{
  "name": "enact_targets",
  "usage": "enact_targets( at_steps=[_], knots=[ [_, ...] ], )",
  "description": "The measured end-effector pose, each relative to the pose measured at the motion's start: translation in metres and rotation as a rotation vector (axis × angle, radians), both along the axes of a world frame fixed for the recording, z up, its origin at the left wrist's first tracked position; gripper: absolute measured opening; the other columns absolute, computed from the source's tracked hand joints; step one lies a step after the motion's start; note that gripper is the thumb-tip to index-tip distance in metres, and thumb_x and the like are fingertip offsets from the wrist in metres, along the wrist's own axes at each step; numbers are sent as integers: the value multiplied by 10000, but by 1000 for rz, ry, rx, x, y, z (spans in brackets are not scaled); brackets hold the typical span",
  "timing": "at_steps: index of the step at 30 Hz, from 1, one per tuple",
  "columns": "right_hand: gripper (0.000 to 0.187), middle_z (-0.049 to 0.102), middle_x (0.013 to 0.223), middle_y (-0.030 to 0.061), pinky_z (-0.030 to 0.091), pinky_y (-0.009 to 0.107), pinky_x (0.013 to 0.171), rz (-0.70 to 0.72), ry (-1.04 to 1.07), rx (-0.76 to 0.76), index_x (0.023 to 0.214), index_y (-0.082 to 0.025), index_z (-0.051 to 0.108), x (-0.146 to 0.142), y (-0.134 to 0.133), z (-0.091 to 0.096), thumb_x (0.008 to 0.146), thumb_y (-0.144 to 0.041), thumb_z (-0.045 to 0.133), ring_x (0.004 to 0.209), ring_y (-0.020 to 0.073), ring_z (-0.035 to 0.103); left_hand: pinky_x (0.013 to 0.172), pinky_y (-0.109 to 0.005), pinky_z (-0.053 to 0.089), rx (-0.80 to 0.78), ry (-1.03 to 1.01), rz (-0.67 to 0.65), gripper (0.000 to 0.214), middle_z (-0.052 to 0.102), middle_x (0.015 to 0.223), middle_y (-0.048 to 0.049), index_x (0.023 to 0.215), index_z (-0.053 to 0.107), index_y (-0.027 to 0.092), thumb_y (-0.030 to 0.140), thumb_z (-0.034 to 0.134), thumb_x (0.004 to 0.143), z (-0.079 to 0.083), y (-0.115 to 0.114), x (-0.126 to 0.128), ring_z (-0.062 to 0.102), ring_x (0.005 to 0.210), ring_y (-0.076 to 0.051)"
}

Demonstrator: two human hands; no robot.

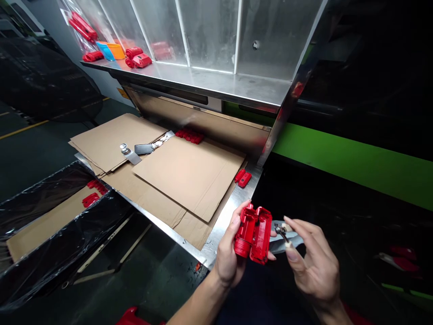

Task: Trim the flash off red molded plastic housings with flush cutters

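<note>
Left hand (227, 257): closed around the red plastic housing (254, 232), holding it in the air just beside the metal table (221, 221) corner
Right hand (313, 264): fingers pinch a small blade tool (281, 231), its tip just beside the housing
Table: cardboard sheets (189, 174); small red parts (242, 178) near the corner

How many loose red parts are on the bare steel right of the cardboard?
2. The left red part and the right red part lie side by side at the cardboard edge, beyond the red housing in the left hand. More could hide under cardboard.
</note>
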State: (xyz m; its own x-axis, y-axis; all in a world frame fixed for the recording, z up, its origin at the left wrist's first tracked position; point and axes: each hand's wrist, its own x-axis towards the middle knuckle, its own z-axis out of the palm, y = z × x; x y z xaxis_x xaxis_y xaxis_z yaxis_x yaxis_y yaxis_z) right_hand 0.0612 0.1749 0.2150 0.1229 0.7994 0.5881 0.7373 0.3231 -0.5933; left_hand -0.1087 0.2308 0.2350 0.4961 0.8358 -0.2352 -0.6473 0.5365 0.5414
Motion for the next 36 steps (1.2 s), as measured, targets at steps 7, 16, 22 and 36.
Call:
enact_targets(
  at_steps=[7,16,22,36],
  knots=[
    [436,604,1188,117,541,364,842,-27,43,-177,1259,-186,635,39,3,15,902,-435,611,1067,250,617,843,-382,545,-2,-184,-272,740,684,1138,-206,1556,96,193,471,453,971,2,6,-15,726,872,-299],
    [438,642,1166,124,514,379,906,232,-266,-35,1249,-133,601,37,19,54,886,-368,666,1082,243,603,418,-266,536,-115,-433,-341,668,556,1345,-163,1501,285,409,667,412,898,-4,13,-14,692,841,-324],
    [663,660,1149,159,487,499,993,451,-638,160,1295,-60,573,27,33,91,787,-435,776,1101,286,585,373,-253,533,-65,-437,-350,775,519,1410,-184,1518,275,378,605,546,828,2,7,-19,695,792,-290],
    [441,662,1279,70,466,469,1060,540,-911,252,1260,-109,630,2,34,124,913,-380,660,1173,229,591,292,-216,472,-132,-421,-326,732,345,1566,-142,1449,472,256,649,451,832,18,2,-21,675,626,-197]
  ],
)
